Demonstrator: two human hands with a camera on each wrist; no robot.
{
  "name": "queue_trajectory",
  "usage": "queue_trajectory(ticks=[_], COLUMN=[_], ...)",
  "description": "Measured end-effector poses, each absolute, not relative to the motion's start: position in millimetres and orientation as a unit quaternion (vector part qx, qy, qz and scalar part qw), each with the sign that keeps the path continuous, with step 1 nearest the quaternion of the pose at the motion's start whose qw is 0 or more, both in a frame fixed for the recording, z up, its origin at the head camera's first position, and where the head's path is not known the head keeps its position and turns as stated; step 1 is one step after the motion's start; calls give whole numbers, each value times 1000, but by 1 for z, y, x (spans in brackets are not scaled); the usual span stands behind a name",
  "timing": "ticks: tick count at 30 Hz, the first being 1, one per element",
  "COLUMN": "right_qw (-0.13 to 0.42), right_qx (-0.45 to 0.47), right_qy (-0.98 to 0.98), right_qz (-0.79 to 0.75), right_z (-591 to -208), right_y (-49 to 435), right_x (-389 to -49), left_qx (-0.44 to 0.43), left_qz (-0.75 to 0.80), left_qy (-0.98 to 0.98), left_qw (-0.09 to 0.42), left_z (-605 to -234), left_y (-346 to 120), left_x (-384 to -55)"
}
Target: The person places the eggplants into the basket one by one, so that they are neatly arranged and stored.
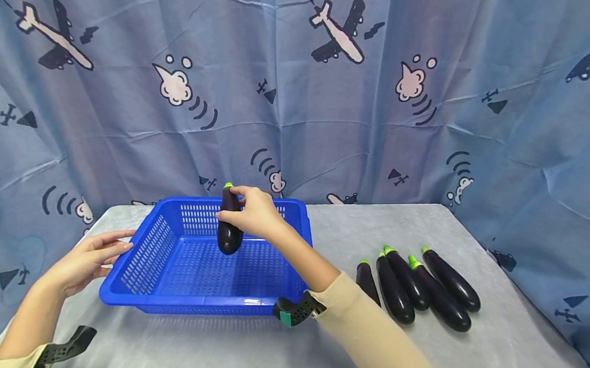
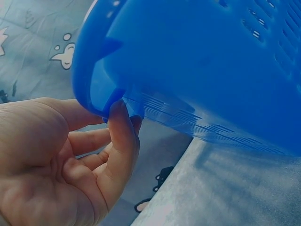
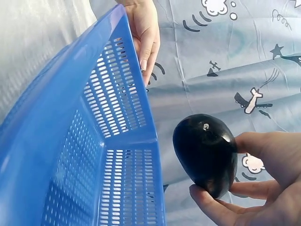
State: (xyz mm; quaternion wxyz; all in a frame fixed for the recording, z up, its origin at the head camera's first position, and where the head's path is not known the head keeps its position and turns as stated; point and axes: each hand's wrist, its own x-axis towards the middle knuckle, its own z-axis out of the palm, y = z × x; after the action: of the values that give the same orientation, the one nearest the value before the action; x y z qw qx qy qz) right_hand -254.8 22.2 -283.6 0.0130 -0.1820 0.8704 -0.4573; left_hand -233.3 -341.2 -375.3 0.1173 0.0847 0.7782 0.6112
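Note:
A dark purple eggplant point(image 1: 230, 234) with a green stem end hangs upright over the blue plastic basket point(image 1: 194, 300). My right hand point(image 1: 255, 211) grips it near its upper part, thumb on one side and fingers on the other. In the right wrist view the rounded bottom of the eggplant point(image 3: 205, 153) faces the camera. At the basket's left side, my left hand point(image 1: 92, 257) holds the rim. The left wrist view has its curled fingers point(image 2: 121, 141) at the underside of that rim point(image 2: 84, 70).
Several more eggplants point(image 1: 396, 290) lie side by side on the grey table point(image 1: 343, 228), right of the basket, green ends pointing away. One is partly hidden by my right sleeve point(image 1: 367, 328). A blue curtain point(image 1: 292, 91) with airplane prints hangs behind the table.

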Motion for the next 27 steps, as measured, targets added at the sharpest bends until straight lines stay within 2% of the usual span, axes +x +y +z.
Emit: queue_trajectory(ticks=[27], right_qw=[-4], right_qx=[-149], right_qy=[894], right_qz=[-422], right_z=[-297], right_y=[-39], right_x=[-260], left_qx=[85], left_qz=[618], left_qy=[771], left_qw=[129], left_z=[-373], left_y=[-341], left_x=[-237])
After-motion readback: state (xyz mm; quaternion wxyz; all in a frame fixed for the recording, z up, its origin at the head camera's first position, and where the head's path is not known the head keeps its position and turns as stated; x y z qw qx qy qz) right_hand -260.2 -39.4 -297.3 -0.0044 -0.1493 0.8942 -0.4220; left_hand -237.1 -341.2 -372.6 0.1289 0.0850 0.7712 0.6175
